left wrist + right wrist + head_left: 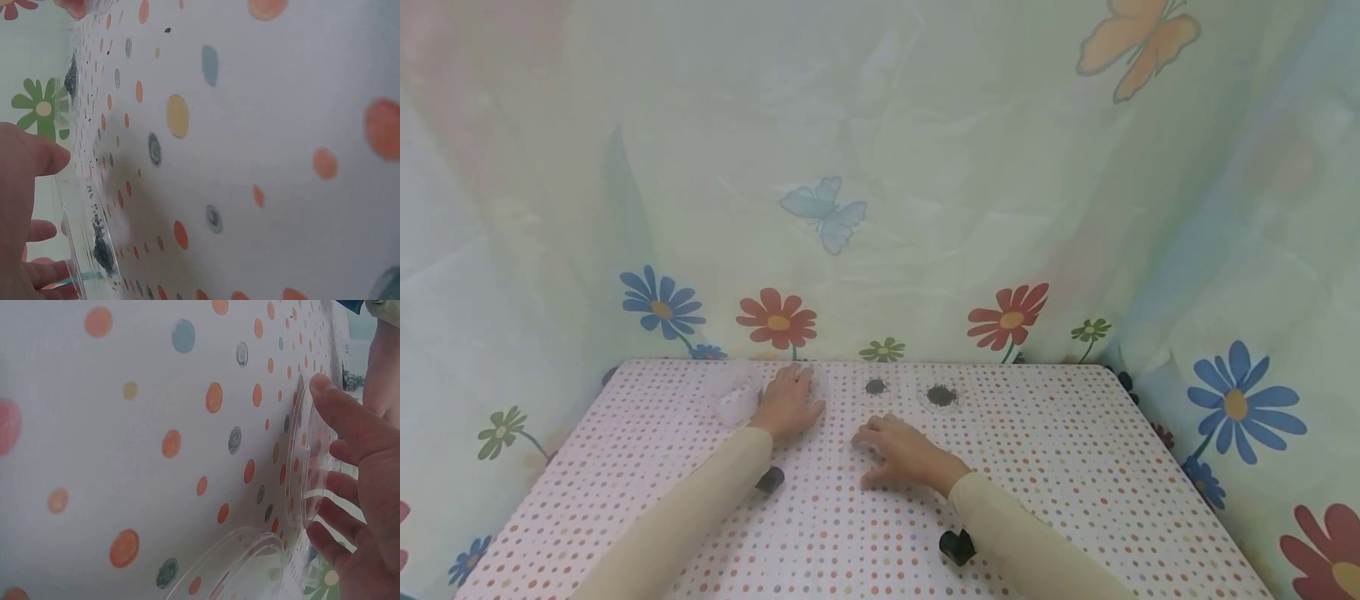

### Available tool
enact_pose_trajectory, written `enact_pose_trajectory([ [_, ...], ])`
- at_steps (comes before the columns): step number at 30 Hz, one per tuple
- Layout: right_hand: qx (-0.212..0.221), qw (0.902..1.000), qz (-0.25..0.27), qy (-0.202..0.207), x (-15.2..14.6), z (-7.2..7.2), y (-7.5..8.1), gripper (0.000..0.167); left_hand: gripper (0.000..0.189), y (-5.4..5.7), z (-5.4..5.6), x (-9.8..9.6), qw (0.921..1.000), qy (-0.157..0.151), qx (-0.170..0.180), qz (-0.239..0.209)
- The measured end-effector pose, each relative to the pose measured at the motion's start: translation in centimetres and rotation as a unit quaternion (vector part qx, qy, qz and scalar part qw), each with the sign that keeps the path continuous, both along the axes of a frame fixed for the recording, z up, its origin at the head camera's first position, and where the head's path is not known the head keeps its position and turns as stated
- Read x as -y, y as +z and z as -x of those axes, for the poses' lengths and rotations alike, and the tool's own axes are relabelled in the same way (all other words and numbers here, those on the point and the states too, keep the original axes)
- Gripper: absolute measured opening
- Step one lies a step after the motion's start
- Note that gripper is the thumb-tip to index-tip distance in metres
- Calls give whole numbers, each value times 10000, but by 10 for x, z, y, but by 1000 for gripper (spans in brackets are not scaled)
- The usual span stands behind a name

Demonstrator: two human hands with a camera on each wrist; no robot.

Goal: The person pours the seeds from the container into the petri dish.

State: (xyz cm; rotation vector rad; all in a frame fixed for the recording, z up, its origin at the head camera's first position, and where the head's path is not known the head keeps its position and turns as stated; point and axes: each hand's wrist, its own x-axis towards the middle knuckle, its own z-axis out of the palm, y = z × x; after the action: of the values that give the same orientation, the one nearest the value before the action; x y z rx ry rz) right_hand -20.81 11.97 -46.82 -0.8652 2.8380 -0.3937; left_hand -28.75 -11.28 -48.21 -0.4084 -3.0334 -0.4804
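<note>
My left hand (787, 406) is at the back of the table, thumb and fingers spread about a clear shallow dish (87, 250) holding dark granules (103, 253). In the left wrist view its thumb appears apart from the dish; some fingers show through the clear wall. To the right and nearer me, my right hand (901, 454) holds a clear round petri dish (300, 469), thumb at one side of the rim and fingertips at the other. Another clear dish (253, 565) lies below that hand in the right wrist view, partly cut off.
Two more clear dishes with dark granules (875, 386) (942, 396) stand near the back edge. Clear plastic pieces (737, 404) lie left of the left hand. The dotted tabletop (1037, 467) meets a flowered curtain (925, 250) behind and at both sides.
</note>
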Motion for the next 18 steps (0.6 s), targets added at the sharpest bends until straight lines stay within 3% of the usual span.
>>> enact_pose_trajectory([
  [9, -193, 9997, 32, 151, -1, 0, -3, 58, 68, -3, 8, -4, 9999, 73, -5, -75],
  [18, -110, 9999, 33, 118, -1, 0, -2, 58, 67, 1, 13, -8, 9998, 148, -96, -37],
])
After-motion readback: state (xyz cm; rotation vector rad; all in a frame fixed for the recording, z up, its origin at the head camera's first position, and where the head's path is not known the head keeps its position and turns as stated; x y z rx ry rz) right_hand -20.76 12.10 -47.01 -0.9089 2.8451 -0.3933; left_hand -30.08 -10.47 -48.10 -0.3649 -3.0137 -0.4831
